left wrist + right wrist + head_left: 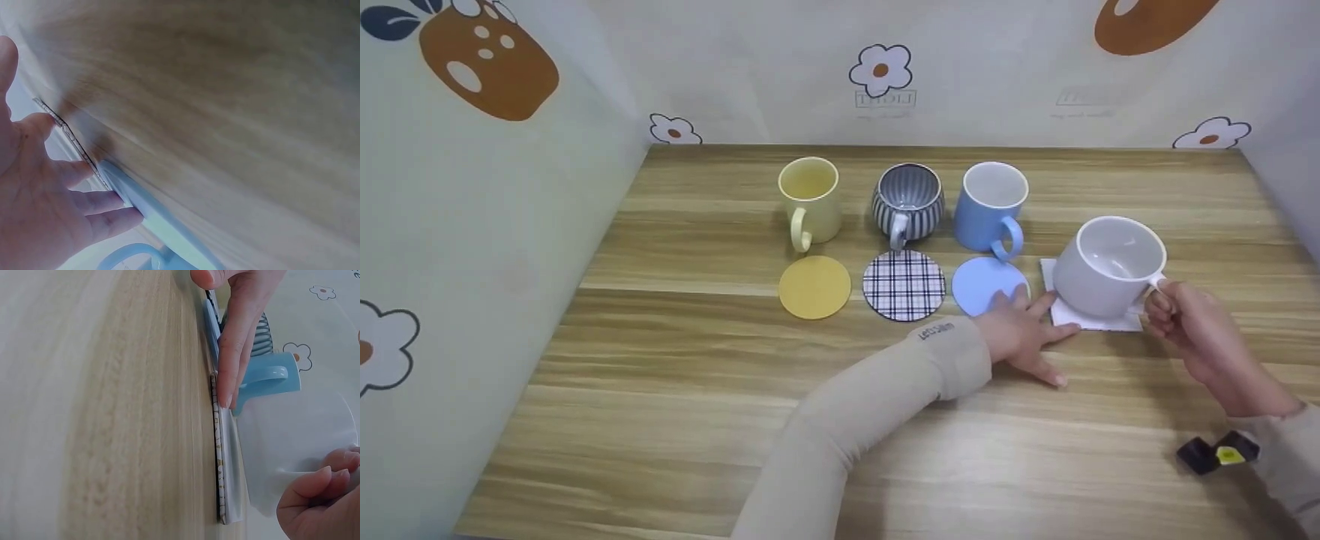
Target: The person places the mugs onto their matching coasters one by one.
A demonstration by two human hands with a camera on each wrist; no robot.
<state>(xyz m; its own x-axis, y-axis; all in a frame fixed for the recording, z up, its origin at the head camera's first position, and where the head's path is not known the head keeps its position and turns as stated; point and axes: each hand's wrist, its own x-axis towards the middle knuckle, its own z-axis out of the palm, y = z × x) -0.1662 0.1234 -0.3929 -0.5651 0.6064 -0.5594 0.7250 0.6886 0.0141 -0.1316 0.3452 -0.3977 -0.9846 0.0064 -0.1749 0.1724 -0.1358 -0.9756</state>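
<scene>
My right hand [1204, 334] grips the handle of a wide white mug [1099, 274], its fingers curled round it. In the head view the mug overlaps a white square coaster [1102, 323]; the right wrist view shows the mug's base close over that coaster's patterned edge [219, 455]. My left hand [1024, 334] is spread with straight fingers, fingertips at the square coaster's near-left side and over the round blue coaster [979, 285]. In the left wrist view, two fingertips meet the blue coaster's rim [160, 216].
Behind the coasters stand a yellow mug [821, 206], a striped grey mug [919, 217] and a blue mug [979, 217]. A yellow round coaster [814, 288] and a plaid round coaster [904, 286] lie left of the blue one. A patterned wall [765, 75] borders the table's back.
</scene>
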